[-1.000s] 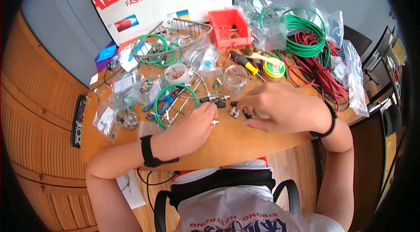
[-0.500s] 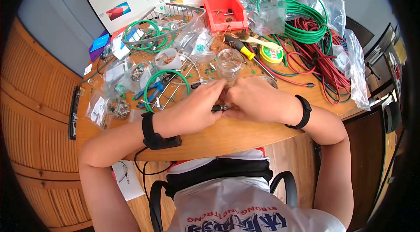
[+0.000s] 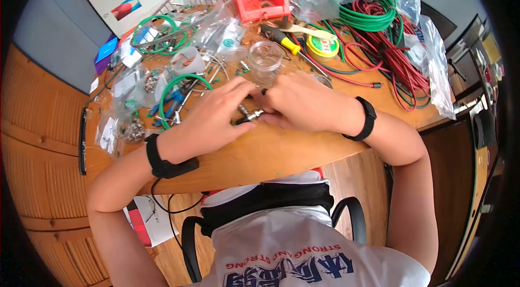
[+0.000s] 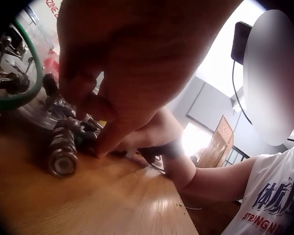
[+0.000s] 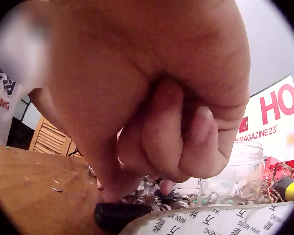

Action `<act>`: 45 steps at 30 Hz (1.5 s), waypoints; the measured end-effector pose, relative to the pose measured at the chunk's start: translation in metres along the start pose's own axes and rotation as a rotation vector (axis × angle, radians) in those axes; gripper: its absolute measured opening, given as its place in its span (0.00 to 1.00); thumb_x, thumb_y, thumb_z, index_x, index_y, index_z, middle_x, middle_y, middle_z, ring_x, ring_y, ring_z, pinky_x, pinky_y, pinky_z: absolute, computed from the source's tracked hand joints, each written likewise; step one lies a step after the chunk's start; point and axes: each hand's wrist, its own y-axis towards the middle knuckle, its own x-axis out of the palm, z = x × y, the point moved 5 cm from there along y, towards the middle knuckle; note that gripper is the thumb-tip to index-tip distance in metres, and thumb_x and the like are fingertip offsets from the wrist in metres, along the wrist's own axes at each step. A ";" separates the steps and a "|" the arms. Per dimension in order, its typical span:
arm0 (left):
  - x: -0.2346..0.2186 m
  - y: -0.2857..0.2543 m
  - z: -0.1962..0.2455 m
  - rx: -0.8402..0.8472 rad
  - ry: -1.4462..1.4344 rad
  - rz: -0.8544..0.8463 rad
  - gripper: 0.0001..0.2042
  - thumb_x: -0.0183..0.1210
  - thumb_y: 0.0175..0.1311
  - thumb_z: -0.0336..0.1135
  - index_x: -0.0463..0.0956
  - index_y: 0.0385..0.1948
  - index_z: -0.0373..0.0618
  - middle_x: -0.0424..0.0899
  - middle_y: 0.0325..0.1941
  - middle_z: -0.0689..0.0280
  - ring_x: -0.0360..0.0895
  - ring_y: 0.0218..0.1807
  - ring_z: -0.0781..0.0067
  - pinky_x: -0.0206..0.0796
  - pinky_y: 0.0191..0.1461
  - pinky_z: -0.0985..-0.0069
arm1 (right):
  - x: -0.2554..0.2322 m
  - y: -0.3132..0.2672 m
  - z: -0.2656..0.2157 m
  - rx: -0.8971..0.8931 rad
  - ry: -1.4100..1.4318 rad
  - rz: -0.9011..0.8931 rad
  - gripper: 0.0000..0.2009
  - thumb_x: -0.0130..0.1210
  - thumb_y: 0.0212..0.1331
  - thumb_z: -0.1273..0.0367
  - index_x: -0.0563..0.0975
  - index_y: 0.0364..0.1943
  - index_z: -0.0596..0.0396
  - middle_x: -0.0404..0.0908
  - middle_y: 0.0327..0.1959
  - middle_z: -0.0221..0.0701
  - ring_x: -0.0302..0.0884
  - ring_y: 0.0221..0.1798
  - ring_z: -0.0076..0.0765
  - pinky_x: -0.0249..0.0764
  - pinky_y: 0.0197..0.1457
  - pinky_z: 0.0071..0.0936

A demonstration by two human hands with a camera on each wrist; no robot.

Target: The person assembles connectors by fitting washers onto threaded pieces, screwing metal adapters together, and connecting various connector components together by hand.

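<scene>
Wooden tabletop [image 3: 281, 151] under both grips, clear jar [image 3: 265, 65] beyond. Left hand [image 3: 208, 119] and right hand [image 3: 309, 103] sit close, fingers bent; can't tell what either pinches. Metal connector [image 3: 253, 116] between them, long axis roughly side-to-side, nearer right. Left wrist view shows a ribbed barrel [image 4: 63, 151], round-ended; head view doesn't resolve ribs.

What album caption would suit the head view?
Left hand and right hand close together at small silvery metal parts, near a clear round jar.
</scene>
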 end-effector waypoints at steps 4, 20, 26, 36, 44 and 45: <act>0.001 -0.010 0.000 -0.155 -0.085 -0.045 0.25 0.73 0.52 0.31 0.73 0.53 0.40 0.77 0.52 0.58 0.74 0.32 0.58 0.68 0.39 0.67 | 0.001 0.001 0.000 0.029 0.037 -0.023 0.11 0.68 0.57 0.63 0.83 0.30 0.57 0.79 0.19 0.43 0.81 0.27 0.56 0.73 0.30 0.50; 0.044 -0.154 0.096 -0.352 -0.646 -0.428 0.10 0.67 0.69 0.40 0.79 0.34 0.44 0.82 0.33 0.65 0.80 0.27 0.72 0.69 0.29 0.73 | 0.003 0.004 -0.004 0.093 -0.002 -0.169 0.13 0.68 0.56 0.64 0.82 0.21 0.58 0.80 0.20 0.46 0.83 0.30 0.58 0.77 0.34 0.50; 0.123 -0.227 0.045 -0.621 -0.532 -0.217 0.15 0.63 0.72 0.43 0.81 0.34 0.38 0.82 0.28 0.57 0.81 0.28 0.65 0.70 0.33 0.67 | 0.000 0.011 -0.012 0.091 -0.061 -0.123 0.13 0.71 0.53 0.64 0.82 0.21 0.58 0.81 0.24 0.42 0.80 0.34 0.52 0.74 0.41 0.46; 0.156 -0.255 -0.019 -0.777 -0.454 0.014 0.15 0.64 0.71 0.42 0.81 0.33 0.37 0.86 0.27 0.58 0.84 0.30 0.68 0.74 0.38 0.65 | 0.004 0.022 -0.022 0.137 -0.110 -0.200 0.15 0.73 0.54 0.61 0.84 0.25 0.60 0.82 0.28 0.43 0.79 0.36 0.52 0.75 0.41 0.44; 0.149 -0.261 -0.105 -0.741 -0.222 0.220 0.17 0.61 0.72 0.44 0.83 0.50 0.39 0.89 0.45 0.53 0.86 0.45 0.57 0.76 0.52 0.64 | -0.003 0.018 -0.029 0.137 -0.085 -0.153 0.15 0.70 0.55 0.63 0.83 0.21 0.63 0.79 0.19 0.46 0.79 0.26 0.54 0.73 0.33 0.44; 0.147 -0.256 -0.112 -0.725 -0.213 0.218 0.17 0.61 0.72 0.44 0.83 0.50 0.38 0.89 0.45 0.53 0.86 0.45 0.57 0.76 0.52 0.64 | -0.003 0.018 -0.029 0.125 -0.104 -0.171 0.15 0.69 0.56 0.63 0.83 0.21 0.62 0.80 0.20 0.46 0.80 0.27 0.53 0.73 0.33 0.44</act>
